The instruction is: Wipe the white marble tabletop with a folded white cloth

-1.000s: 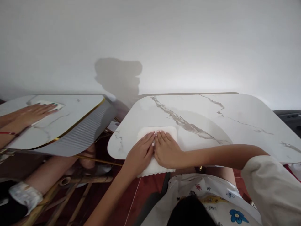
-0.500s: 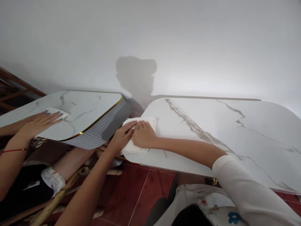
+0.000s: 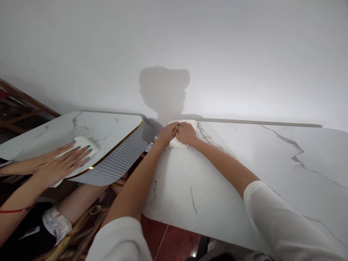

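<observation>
A folded white cloth (image 3: 187,125) lies at the far left corner of a white marble-patterned table (image 3: 244,181), close to the wall. My left hand (image 3: 168,133) and my right hand (image 3: 186,133) lie side by side on the cloth, fingers flat and pressed down on it. Both my arms are stretched far forward over the tabletop.
To the left stands a second marble table (image 3: 108,127) with a gold edge and ribbed side. Another person's hands (image 3: 63,159) press a white cloth (image 3: 83,143) on it. A plain white wall rises behind both tables. Red floor tiles (image 3: 174,243) show below.
My two hands have slid the cloth from the table's near left edge to its far left corner by the wall. The other person's hands and cloth have moved toward their table's near edge.
</observation>
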{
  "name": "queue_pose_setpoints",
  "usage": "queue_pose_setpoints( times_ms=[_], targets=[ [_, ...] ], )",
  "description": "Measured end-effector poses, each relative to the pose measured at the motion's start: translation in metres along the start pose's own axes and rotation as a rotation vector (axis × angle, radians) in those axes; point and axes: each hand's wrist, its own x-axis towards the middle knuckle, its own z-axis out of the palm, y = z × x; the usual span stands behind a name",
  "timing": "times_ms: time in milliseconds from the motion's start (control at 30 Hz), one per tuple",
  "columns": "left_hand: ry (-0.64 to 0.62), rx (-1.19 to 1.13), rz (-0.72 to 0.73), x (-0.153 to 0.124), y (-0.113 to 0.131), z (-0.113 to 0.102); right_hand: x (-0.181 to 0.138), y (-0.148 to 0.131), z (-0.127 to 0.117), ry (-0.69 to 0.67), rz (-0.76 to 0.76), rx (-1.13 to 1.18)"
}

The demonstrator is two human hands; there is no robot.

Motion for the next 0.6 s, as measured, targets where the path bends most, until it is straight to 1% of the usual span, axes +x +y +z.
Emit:
queue_pose_setpoints(
  times_ms=[133,200,267,333,433,600],
  targets=[
    [0.010,0.041,0.003,0.042,0.008,0.019,0.011,0.035,-0.005,-0.008,0.032,-0.050],
    [0.023,0.049,0.001,0.056,0.017,0.027,0.011,0.050,-0.009,-0.008,0.059,-0.059],
    [0.030,0.032,0.019,0.065,0.029,0.033,0.006,0.062,-0.013,0.002,0.087,-0.069],
    [0.038,-0.006,0.057,0.067,0.042,0.037,-0.003,0.071,-0.016,0.013,0.110,-0.089],
    [0.052,-0.054,0.121,0.062,0.058,0.039,-0.019,0.075,-0.022,0.021,0.131,-0.117],
    [0.045,-0.072,0.156,0.038,0.071,0.037,-0.047,0.061,-0.031,0.024,0.153,-0.138]
  ],
)
